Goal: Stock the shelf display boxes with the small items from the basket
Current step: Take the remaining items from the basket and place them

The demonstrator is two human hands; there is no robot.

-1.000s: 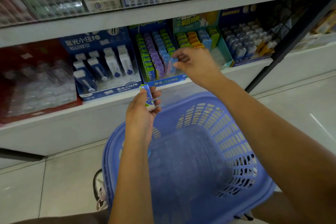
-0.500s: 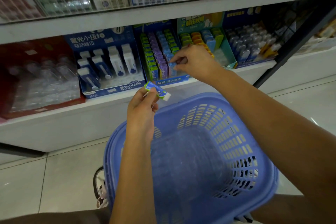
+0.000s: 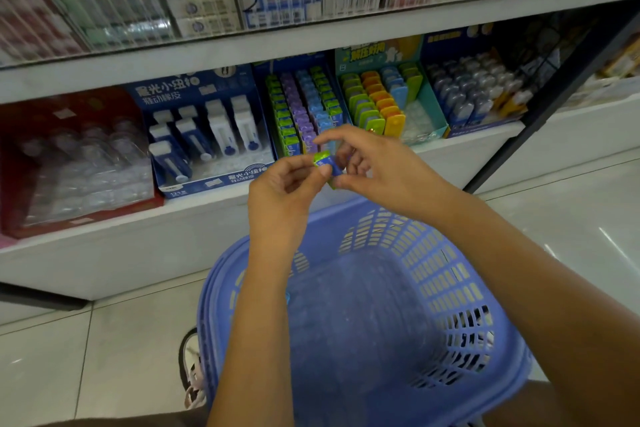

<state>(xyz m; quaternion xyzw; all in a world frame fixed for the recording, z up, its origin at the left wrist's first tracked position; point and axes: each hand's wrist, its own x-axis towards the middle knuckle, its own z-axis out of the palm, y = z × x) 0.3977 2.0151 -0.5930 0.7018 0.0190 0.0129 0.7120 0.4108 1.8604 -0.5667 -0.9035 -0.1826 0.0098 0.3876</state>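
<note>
Shelf (image 3: 104,253) behind, item (image 3: 327,165) apparently pinched between fingers (image 3: 336,136)

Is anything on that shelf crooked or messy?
Yes. In the blue box beside the red box, the front-left white sticks lean over while those behind stand straight. The teal box has empty slots at its front right. The left hand and right hand pinch one green pack.
</note>
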